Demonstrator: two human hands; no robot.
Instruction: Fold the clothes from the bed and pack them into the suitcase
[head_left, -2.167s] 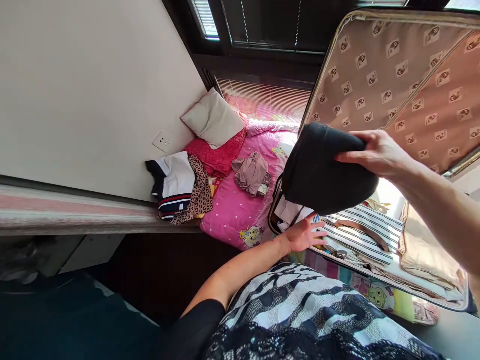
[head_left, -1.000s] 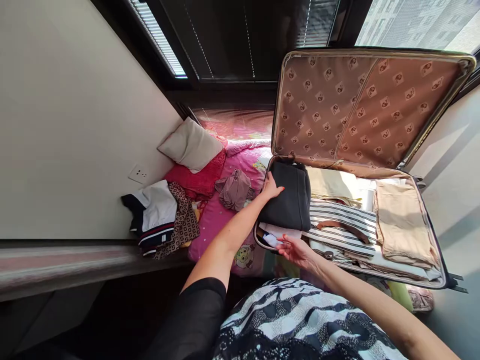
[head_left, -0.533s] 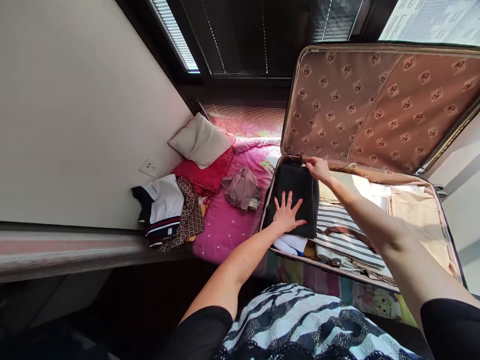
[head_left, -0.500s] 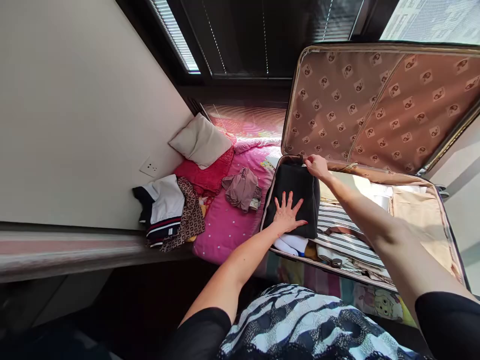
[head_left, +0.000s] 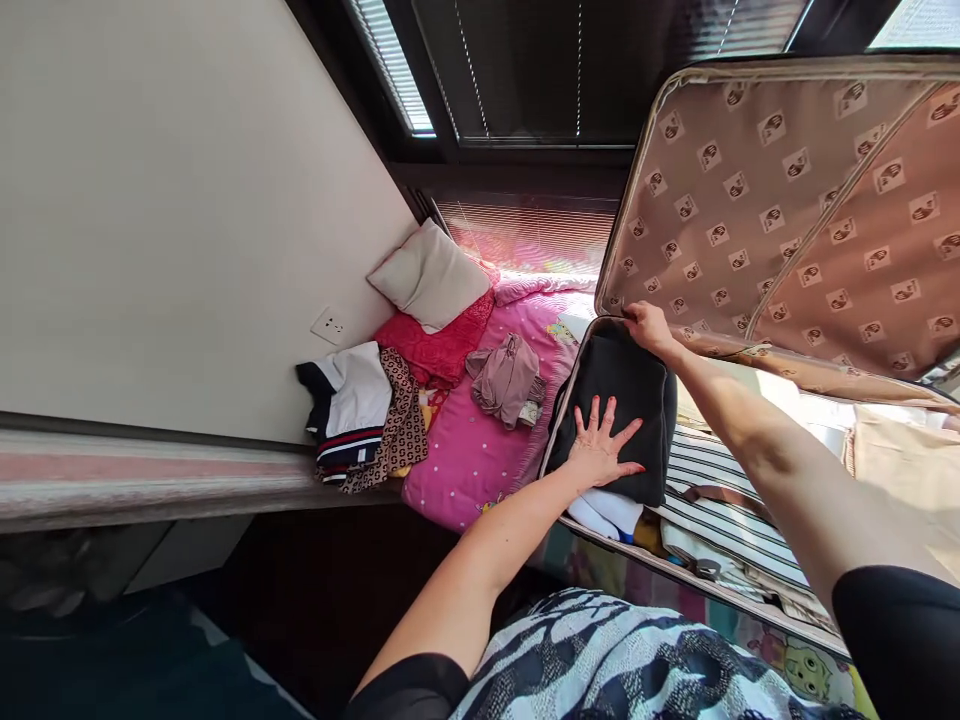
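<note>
A folded black garment [head_left: 626, 390] lies in the left end of an open suitcase [head_left: 757, 210] on the bed. My left hand [head_left: 600, 445] rests flat on the garment's near part, fingers spread. My right hand [head_left: 651, 327] is at the garment's far edge by the suitcase hinge, fingers curled onto the cloth. Under the black garment lie white folded items [head_left: 607, 510]. A striped garment [head_left: 727, 500] with a brown belt lies to its right.
A pink bedspread [head_left: 472, 455] carries a crumpled mauve garment [head_left: 508, 375], a white pillow [head_left: 431, 275] and a pile of white, navy and patterned clothes [head_left: 360, 405] by the wall. The suitcase lid stands upright against the window. A wall socket [head_left: 328, 325] is at left.
The black garment went from held in the air to lying in the suitcase. My left hand now presses flat on it, and my right hand has moved to its far edge.
</note>
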